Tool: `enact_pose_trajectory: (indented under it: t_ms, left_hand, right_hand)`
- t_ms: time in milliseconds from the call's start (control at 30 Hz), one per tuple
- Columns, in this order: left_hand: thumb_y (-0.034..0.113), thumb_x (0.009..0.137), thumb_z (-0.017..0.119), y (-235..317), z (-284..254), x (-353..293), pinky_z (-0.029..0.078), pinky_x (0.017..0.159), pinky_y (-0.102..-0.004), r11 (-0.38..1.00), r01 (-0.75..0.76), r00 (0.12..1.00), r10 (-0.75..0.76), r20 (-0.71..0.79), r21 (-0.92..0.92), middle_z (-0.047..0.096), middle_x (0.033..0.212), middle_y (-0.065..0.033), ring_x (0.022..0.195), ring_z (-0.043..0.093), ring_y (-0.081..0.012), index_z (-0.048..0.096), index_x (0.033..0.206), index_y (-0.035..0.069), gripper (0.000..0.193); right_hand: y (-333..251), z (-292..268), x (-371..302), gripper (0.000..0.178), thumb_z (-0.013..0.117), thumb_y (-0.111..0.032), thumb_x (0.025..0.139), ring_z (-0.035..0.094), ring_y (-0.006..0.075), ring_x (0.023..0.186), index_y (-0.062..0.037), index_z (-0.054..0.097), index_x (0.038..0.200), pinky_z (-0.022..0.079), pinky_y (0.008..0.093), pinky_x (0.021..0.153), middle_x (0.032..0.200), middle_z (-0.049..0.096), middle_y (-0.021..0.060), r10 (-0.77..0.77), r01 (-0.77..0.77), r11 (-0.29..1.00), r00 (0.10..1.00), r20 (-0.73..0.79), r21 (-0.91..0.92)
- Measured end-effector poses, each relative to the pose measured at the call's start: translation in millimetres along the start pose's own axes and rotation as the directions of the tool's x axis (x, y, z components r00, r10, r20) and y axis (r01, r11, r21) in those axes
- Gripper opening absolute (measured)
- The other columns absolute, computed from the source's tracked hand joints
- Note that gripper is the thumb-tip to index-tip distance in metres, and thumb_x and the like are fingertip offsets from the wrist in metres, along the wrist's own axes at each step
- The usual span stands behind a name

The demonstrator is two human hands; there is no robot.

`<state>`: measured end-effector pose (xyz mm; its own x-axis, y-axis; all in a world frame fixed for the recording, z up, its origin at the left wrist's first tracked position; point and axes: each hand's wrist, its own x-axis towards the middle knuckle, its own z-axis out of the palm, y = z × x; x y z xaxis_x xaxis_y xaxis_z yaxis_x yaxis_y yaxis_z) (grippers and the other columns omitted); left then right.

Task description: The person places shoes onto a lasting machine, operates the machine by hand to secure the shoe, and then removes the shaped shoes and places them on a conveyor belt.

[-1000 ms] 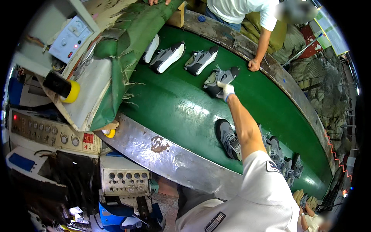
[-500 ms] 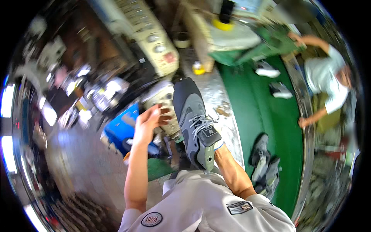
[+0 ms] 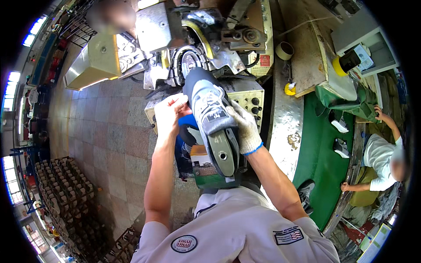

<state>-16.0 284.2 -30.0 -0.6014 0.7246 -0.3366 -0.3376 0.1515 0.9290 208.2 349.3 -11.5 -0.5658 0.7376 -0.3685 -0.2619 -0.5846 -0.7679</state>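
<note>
A grey laced shoe upper (image 3: pixel 209 100) sits over a grey-green shoe last (image 3: pixel 222 153), whose heel end with a round hole points toward me. Its toe reaches up to the curved jaws of a metal machine (image 3: pixel 187 59). My left hand (image 3: pixel 172 110), bare, is closed with its fingertips at the left edge of the upper near the toe. My right hand (image 3: pixel 244 127), in a white knit glove with a blue cuff, grips the right side of the upper by the ankle opening. The shoe's underside and the fingertips beneath it are hidden.
A knobbed control panel (image 3: pixel 252 105) lies below the machine's jaws. On the right, a green conveyor belt (image 3: pixel 313 158) carries several shoes, and a co-worker (image 3: pixel 377 158) stands beyond it. A rack of lasts (image 3: pixel 66 188) stands at the lower left. A tape roll (image 3: pixel 284 51) rests upper right.
My view has swung left, bringing the machine ahead of me. The shoe's toe has come up to its jaws. My left hand, open and apart before, has closed at the upper's edge.
</note>
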Motion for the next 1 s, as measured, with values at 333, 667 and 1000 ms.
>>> enact_pose_trajectory:
  t_ms: [333,667,1000]
  left_hand:
    - [0.001,0.087,0.072,16.5,-10.2,46.3,0.059,0.085,-0.0336,0.946,-0.126,0.992,0.111,-0.068,-0.298,0.072,0.109,-0.0185,0.091,0.072,-0.0227,0.063,0.121,-0.010,0.037]
    - [0.054,0.107,0.038,-9.8,16.4,4.1,0.052,0.092,-0.0330,0.901,0.288,0.957,-0.262,0.121,-0.324,0.068,0.118,-0.0096,0.106,0.065,-0.0182,0.061,0.130,0.002,0.061]
    - [0.053,0.109,0.029,-41.4,10.5,20.5,0.053,0.091,-0.0321,0.905,0.227,0.959,-0.144,0.243,-0.360,0.069,0.115,-0.0089,0.101,0.066,-0.0171,0.062,0.126,0.001,0.064]
  right_hand:
    - [20.1,50.1,68.0,0.049,0.067,-0.016,0.098,0.060,0.0118,0.103,0.0038,0.053,0.140,0.049,0.0251,0.091,0.120,0.065,0.0069,-0.123,0.140,0.961,0.989,-0.086,0.238]
    - [45.8,44.0,92.0,0.039,0.066,-0.027,0.099,0.063,0.0122,0.098,0.0035,0.066,0.123,0.049,0.0264,0.089,0.109,0.070,0.0057,-0.243,0.247,0.968,0.966,-0.083,0.044]
    - [60.9,37.8,93.7,0.037,0.066,-0.025,0.099,0.061,0.0095,0.088,0.0054,0.069,0.119,0.049,0.0247,0.081,0.101,0.071,0.0044,-0.303,0.304,0.953,0.941,-0.151,-0.017]
